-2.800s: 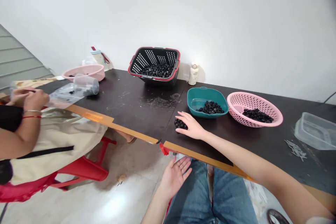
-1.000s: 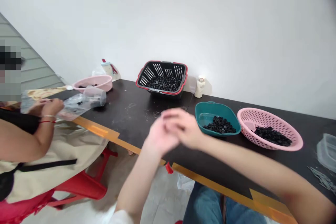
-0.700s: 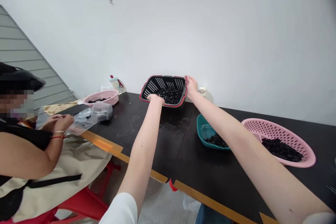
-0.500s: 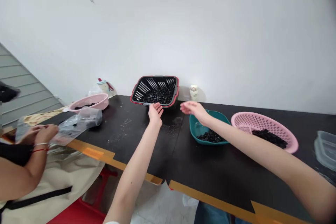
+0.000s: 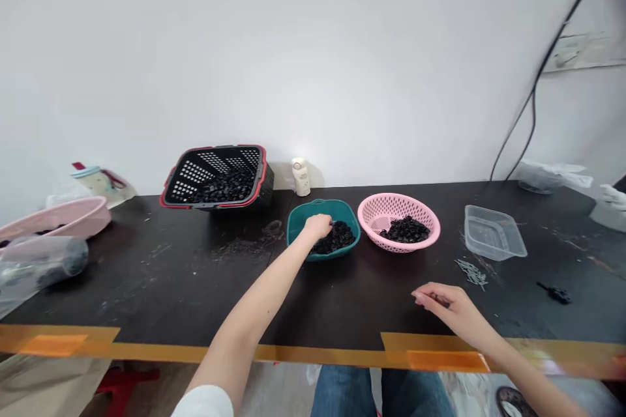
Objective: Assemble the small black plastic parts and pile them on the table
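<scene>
Left hand [image 5: 317, 227] is working inside the teal plastic bowl [image 5: 296, 227], fingers touching the pile of small black lumpy pieces [image 5: 336, 238], grasp unclear. Right hand [image 5: 450, 307] is hovering low over the front edge of the black worktop [image 5: 147, 287], fingers loosely curled, holding nothing visible. Pink plastic colander [image 5: 376, 205] is sitting just beside the bowl.

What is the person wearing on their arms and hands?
The left hand and right hand are bare: no gloves, and no ring or bracelet that I can make out. A white sleeve shows on the left arm; the right arm shows no sleeve in this view.
</scene>
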The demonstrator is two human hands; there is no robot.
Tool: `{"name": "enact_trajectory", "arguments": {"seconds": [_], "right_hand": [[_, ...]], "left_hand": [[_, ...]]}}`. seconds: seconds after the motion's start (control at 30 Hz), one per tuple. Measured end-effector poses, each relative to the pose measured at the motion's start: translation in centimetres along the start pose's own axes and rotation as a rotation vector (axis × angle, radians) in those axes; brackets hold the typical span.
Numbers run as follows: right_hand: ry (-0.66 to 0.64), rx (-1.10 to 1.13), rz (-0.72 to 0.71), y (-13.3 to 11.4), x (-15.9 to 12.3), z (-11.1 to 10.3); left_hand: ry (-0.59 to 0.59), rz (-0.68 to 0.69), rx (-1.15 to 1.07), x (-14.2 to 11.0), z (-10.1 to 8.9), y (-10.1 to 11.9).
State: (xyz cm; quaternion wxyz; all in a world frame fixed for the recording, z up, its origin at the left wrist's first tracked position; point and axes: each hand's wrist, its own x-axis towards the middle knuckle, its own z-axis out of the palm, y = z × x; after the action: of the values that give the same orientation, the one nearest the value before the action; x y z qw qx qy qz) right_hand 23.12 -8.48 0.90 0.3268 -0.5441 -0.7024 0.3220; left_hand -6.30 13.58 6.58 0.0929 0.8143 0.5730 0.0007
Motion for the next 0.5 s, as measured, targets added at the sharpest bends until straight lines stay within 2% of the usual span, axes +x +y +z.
{"name": "enact_trajectory", "arguments": {"seconds": [0.1, 0.17, 0.37, 0.5], "right_hand": [[0.095, 0.028, 0.067, 2.2, -1.3, -2.0], [0.149, 0.033, 0.092, 3.4, -1.7, -2.7], [0.291, 0.06, 0.13, 6.1, -1.7, -3.2], [0.379, -0.037, 0.158, 7.8, -2.1, -3.6]], "left_hand": [[-0.05, -0.03, 0.08, 1.3, 0.4, 0.7], [-0.024, -0.033, 0.11, 1.4, 0.5, 1.0], [0.146, 0.006, 0.097, 0.3, -0.6, 1.9], [0.317, 0.004, 0.046, -3.0, -2.4, 3.9]]}}
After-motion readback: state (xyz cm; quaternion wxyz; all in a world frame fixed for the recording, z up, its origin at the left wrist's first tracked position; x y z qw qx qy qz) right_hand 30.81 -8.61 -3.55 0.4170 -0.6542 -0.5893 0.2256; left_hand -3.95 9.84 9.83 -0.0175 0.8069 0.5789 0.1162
